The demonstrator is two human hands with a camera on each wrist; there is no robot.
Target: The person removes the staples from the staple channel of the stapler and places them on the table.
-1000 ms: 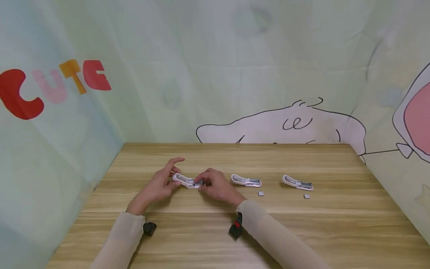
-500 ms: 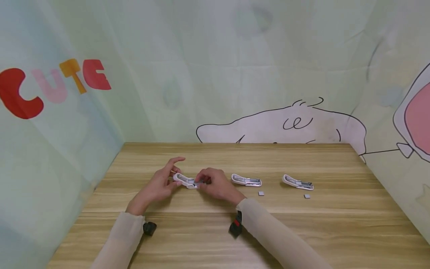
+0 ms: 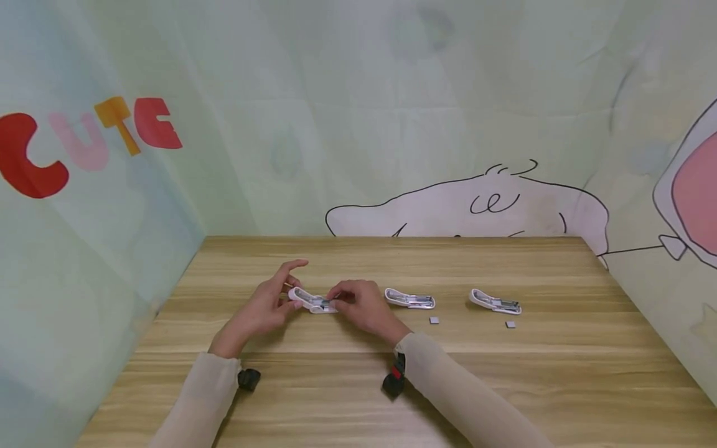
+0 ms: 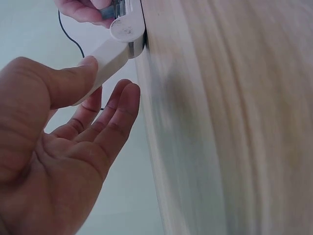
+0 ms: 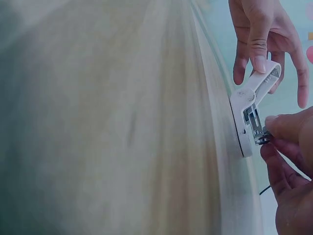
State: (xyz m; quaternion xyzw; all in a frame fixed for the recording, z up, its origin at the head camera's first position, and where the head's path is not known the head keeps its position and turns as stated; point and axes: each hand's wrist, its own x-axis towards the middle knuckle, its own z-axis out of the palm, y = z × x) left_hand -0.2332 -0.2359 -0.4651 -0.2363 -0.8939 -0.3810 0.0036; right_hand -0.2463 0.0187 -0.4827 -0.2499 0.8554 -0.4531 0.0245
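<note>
A white stapler lies on the table with its top arm swung up, baring the metal staple channel. My left hand pinches the raised arm between thumb and fingers, its index finger stretched out above. At the front end, my right hand pinches a small grey strip of staples at the channel. The fingertips partly hide this strip, so how far it sits in the channel is unclear.
Two more white staplers, one in the middle and one on the right, lie opened on the wooden table. Near each is a small grey staple strip, one left, one right. A printed curtain hangs behind.
My right fingers have shifted slightly to the right and up at the front of the stapler. The left hand keeps its grip, and the other staplers stay where they were.
</note>
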